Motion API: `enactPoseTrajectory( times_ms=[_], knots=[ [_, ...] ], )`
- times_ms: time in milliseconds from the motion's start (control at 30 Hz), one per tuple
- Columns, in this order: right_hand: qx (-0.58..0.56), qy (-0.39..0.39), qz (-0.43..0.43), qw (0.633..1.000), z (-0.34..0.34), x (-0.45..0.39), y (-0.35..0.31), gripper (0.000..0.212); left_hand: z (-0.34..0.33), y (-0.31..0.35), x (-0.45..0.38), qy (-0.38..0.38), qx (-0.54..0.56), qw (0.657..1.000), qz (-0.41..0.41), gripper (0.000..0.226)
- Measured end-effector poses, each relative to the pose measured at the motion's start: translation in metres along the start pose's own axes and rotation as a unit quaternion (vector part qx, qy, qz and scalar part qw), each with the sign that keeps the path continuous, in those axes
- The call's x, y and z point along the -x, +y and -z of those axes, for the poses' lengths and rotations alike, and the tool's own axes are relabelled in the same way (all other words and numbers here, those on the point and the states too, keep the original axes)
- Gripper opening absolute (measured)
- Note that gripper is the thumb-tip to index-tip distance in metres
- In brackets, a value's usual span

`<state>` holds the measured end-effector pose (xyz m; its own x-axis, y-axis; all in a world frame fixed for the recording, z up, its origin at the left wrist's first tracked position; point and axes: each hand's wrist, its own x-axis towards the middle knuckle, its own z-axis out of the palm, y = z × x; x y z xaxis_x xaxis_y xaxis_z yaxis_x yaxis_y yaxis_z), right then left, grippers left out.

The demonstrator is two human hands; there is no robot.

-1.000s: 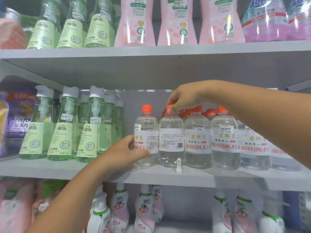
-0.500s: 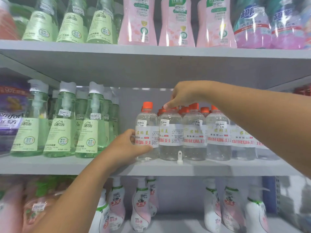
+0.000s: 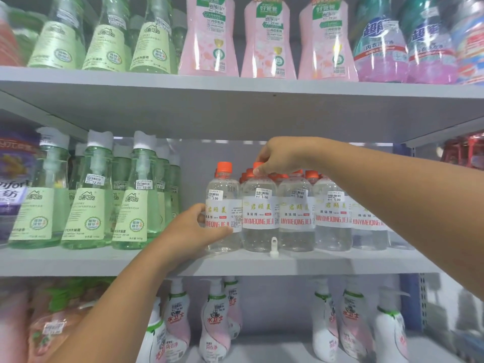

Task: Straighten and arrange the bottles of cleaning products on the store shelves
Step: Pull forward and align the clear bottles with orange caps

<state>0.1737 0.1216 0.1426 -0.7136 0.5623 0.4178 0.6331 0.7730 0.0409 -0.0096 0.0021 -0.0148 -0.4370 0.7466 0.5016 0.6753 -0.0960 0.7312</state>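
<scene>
Several clear bottles with orange caps stand in a row on the middle shelf [image 3: 314, 263]. My left hand [image 3: 193, 229] wraps the lower body of the leftmost clear bottle [image 3: 222, 195], whose label faces partly sideways. My right hand [image 3: 277, 155] reaches in from the right and pinches the orange cap of the second clear bottle [image 3: 258, 218]. More clear bottles [image 3: 332, 218] continue to the right, partly hidden behind my right forearm. More orange caps show in the rows behind.
Green pump bottles [image 3: 86, 205] stand left of the clear ones, with a gap between the groups. The shelf above holds green, pink [image 3: 267, 40] and purple bottles. The shelf below holds pink-and-white pump bottles [image 3: 214, 320]. A small white clip [image 3: 274, 244] sits at the shelf front.
The leftmost bottle has been turned, so more of its front label shows. Both hands keep their grips. The camera has shifted slightly.
</scene>
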Motion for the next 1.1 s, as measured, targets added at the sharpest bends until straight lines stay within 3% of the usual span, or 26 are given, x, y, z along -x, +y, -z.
enactPoseTrajectory(
  times_ms=[100,167,267,333,400,467,567,667,700,800,867,1000,1100],
  knots=[
    [0.015,0.009,0.007,1.000,-0.004,0.004,-0.003,0.025,0.000,-0.001,-0.002,0.001,0.002,1.000,0.005,0.047],
    [0.003,0.025,0.014,1.000,-0.005,0.009,0.001,0.042,-0.001,-0.002,-0.003,0.002,0.001,1.000,0.004,0.047],
    [-0.086,0.142,0.028,0.986,0.000,0.037,0.021,0.056,-0.001,-0.002,-0.003,0.007,0.011,1.000,0.001,0.049],
    [-0.176,0.278,0.020,0.944,0.001,0.071,0.055,0.044,-0.001,-0.002,-0.003,0.019,0.014,1.000,-0.001,0.053],
    [-0.262,0.407,-0.027,0.875,-0.013,0.113,0.101,0.032,-0.002,-0.001,-0.002,0.028,0.007,1.000,-0.006,0.056],
    [-0.300,0.452,-0.108,0.833,-0.038,0.150,0.141,0.032,-0.005,0.004,0.001,0.040,-0.014,0.999,-0.008,0.056],
    [-0.339,0.361,-0.204,0.845,-0.073,0.167,0.186,0.056,-0.009,0.013,0.004,0.060,-0.033,0.998,0.007,0.061],
    [-0.355,0.277,-0.218,0.866,-0.091,0.161,0.210,0.076,-0.014,0.021,0.007,0.074,-0.036,0.996,0.040,0.071],
    [-0.372,0.252,-0.220,0.866,-0.096,0.157,0.217,0.075,-0.016,0.023,0.010,0.077,-0.038,0.995,0.042,0.071],
    [-0.406,0.179,-0.211,0.871,-0.105,0.157,0.226,0.047,-0.020,0.025,0.015,0.075,-0.031,0.996,0.042,0.071],
    [-0.414,0.178,-0.202,0.869,-0.108,0.157,0.230,0.044,-0.019,0.028,0.019,0.066,-0.035,0.996,0.045,0.073],
    [-0.414,0.188,-0.210,0.866,-0.111,0.154,0.235,0.063,-0.018,0.028,0.020,0.071,-0.070,0.994,0.051,0.073],
    [-0.420,0.185,-0.200,0.866,-0.109,0.157,0.231,0.064,-0.017,0.028,0.022,0.071,-0.103,0.990,0.062,0.080]
  ],
)
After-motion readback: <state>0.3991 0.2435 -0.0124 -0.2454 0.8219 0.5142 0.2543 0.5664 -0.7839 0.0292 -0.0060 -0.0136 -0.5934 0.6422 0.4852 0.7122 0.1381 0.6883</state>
